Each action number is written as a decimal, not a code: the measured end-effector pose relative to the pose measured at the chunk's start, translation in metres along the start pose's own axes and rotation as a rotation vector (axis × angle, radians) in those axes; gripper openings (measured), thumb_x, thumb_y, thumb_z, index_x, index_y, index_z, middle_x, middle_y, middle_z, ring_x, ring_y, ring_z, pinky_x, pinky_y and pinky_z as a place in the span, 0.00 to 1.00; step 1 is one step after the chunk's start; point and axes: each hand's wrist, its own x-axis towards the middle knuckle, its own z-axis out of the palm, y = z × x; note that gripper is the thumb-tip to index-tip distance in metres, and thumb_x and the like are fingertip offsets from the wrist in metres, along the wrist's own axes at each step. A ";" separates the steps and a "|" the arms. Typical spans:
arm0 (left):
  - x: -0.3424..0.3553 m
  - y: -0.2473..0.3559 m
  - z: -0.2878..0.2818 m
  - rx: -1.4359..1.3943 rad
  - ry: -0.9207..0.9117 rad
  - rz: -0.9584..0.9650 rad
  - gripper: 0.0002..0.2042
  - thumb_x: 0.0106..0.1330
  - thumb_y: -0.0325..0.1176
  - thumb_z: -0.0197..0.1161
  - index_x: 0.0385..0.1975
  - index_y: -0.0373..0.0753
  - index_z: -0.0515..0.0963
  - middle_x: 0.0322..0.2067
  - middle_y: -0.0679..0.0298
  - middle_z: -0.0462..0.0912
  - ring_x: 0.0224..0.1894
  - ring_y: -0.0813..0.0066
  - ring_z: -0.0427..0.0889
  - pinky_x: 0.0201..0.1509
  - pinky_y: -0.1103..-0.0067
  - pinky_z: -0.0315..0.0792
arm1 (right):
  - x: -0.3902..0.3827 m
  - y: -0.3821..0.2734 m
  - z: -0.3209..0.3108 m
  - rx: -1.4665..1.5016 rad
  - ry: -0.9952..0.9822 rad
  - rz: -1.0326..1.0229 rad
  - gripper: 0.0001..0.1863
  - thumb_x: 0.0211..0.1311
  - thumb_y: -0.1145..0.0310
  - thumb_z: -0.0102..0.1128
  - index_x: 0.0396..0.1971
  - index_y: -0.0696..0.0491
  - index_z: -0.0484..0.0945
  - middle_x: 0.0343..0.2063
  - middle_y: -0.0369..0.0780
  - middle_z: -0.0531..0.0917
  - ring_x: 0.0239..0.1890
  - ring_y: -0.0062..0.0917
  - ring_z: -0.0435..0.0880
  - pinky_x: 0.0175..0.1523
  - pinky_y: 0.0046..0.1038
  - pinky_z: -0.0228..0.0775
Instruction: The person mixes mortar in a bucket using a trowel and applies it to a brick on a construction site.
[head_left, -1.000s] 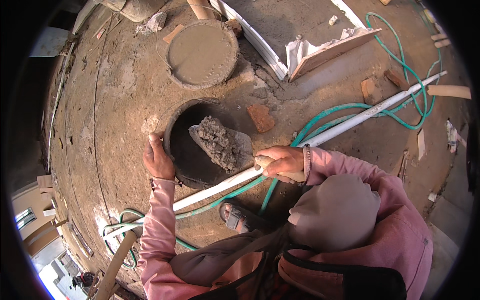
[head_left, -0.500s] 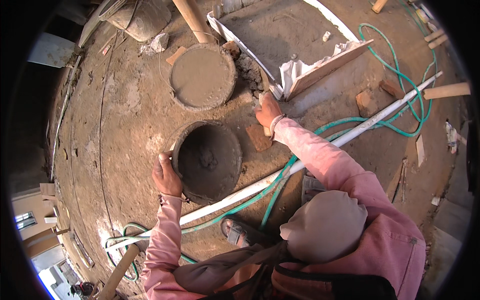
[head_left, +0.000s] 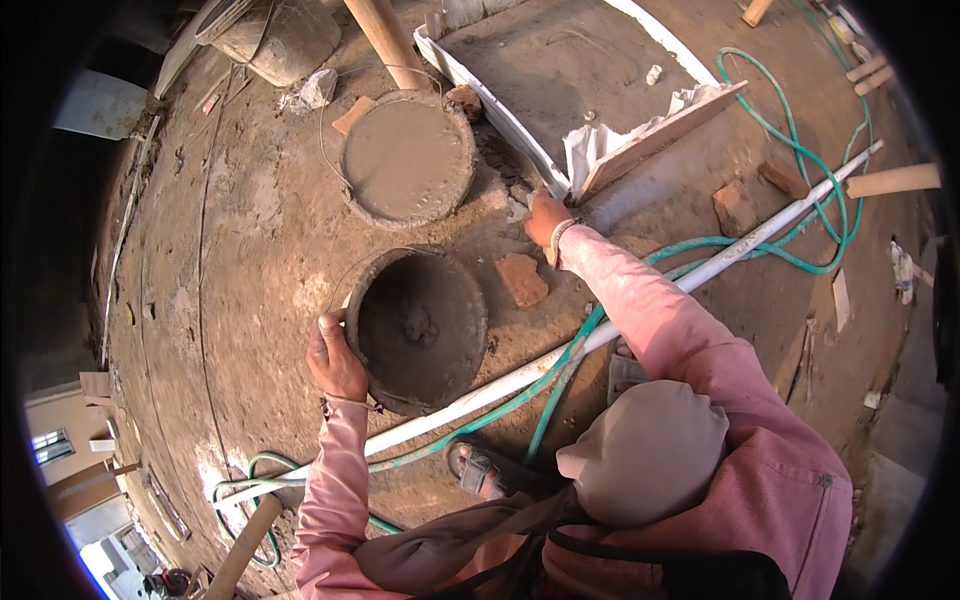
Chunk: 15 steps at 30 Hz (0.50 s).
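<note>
My left hand (head_left: 336, 358) grips the near-left rim of a dark round bucket (head_left: 470, 335), thumb on top, with a little grey mortar (head_left: 417, 325) at the bottom. Out to the front, my right hand (head_left: 546, 219) is closed around a trowel, mostly hidden by my fingers; its handle end shows below the fist. That hand is by the corner of a white-lined formwork box (head_left: 530, 150). Just left of it stands a second bucket (head_left: 405, 160), full of smooth wet mortar. A broken brick (head_left: 522, 280) lies between my right hand and the dark bucket.
A long white pipe (head_left: 490, 385) and a green hose (head_left: 690, 243) cross the ground in front of my feet. Wooden posts (head_left: 390, 45) rise at several places. More brick pieces (head_left: 735, 207) lie at right, and a dirty bucket (head_left: 285, 45) stands far left.
My right hand has moved slightly right and nearer the formwork corner, and the trowel blade is less visible. The lumpy mortar beside the full bucket looks reduced. My left hand keeps its grip.
</note>
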 end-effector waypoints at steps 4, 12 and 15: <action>0.007 -0.008 -0.004 -0.179 0.007 -0.082 0.24 0.70 0.49 0.47 0.35 0.30 0.78 0.27 0.65 0.79 0.31 0.80 0.75 0.37 0.83 0.70 | -0.003 0.019 -0.005 0.097 -0.102 0.151 0.22 0.55 0.66 0.55 0.45 0.66 0.65 0.33 0.55 0.80 0.36 0.46 0.81 0.42 0.40 0.73; 0.021 -0.002 -0.018 -0.035 -0.011 -0.039 0.25 0.70 0.50 0.45 0.36 0.30 0.79 0.27 0.62 0.80 0.32 0.77 0.76 0.38 0.80 0.70 | -0.189 -0.006 -0.089 0.303 -0.293 -0.420 0.27 0.54 0.70 0.57 0.54 0.61 0.63 0.45 0.51 0.78 0.45 0.43 0.79 0.47 0.35 0.70; 0.021 -0.003 -0.020 -0.007 -0.037 -0.011 0.25 0.70 0.50 0.46 0.36 0.30 0.79 0.27 0.63 0.81 0.32 0.77 0.76 0.39 0.80 0.70 | -0.184 -0.052 -0.073 0.064 -0.514 -0.604 0.22 0.54 0.70 0.54 0.49 0.62 0.64 0.39 0.57 0.78 0.37 0.48 0.80 0.41 0.39 0.72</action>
